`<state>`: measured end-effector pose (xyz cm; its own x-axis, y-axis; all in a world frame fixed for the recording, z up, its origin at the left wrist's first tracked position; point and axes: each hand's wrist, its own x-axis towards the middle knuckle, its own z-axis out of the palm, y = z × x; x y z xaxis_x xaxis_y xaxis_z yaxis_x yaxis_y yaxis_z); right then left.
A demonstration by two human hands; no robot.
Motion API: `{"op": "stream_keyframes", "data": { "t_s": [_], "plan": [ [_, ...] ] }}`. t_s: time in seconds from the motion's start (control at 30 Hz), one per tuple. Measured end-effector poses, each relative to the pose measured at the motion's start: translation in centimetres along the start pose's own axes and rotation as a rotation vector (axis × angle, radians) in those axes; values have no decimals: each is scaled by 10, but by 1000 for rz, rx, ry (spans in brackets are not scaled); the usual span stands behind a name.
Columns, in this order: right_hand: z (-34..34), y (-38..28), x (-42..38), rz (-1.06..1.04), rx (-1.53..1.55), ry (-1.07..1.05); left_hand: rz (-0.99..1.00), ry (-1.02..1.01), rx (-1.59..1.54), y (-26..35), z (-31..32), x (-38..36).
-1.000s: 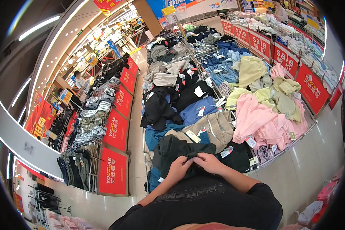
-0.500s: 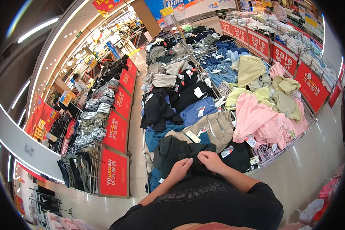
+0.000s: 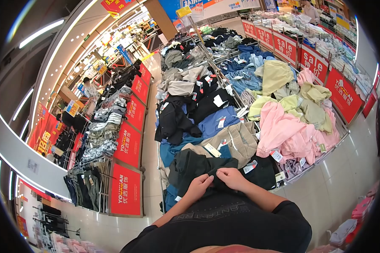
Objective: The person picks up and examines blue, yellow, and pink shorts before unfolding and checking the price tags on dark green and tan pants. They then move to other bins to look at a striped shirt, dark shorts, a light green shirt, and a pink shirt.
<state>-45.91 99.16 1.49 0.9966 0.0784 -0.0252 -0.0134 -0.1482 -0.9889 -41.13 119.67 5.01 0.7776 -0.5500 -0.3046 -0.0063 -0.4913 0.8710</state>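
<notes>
At the near edge of the clothing bin, the fingers of the left hand (image 3: 199,186) are curled and pinched into the fold of a dark green garment (image 3: 194,165), with the thumb side turned toward the other hand. Fingers of the right hand (image 3: 232,178) are bent over the same fold, closed on the fabric just beside the left fingertips, so the two hands nearly touch. Both wrists angle inward from forearms that come up out of black short sleeves, elbows spread wide. The dark green garment lies bunched at the front of the bin, spreading away from the hands to the left. Touching its far side is a tan garment (image 3: 236,141) with a paper tag, and to the right of that lies a pink heap (image 3: 289,135). Across the aisle on the left stands a red sign panel (image 3: 124,189).
</notes>
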Motion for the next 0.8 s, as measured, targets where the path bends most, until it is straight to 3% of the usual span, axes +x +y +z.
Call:
{"op": "stream_keyframes", "data": {
  "t_s": [0.2,0.3,0.5,0.6,0.8],
  "plan": [
    [1,-5,-3,-109,-144,-96,65,42,-187,-24,6,9],
    [2,-4,-5,-190,-247,-168,57,61,-152,-20,3,7],
    [1,-10,-8,-151,-285,-195,-30,33,51,0,4,-2],
    [2,-6,-6,-137,-265,-203,25,32,174,-8,4,2],
    [4,3,-4,-132,-262,-228,133,79,133,1,7,-4]
  ]
}}
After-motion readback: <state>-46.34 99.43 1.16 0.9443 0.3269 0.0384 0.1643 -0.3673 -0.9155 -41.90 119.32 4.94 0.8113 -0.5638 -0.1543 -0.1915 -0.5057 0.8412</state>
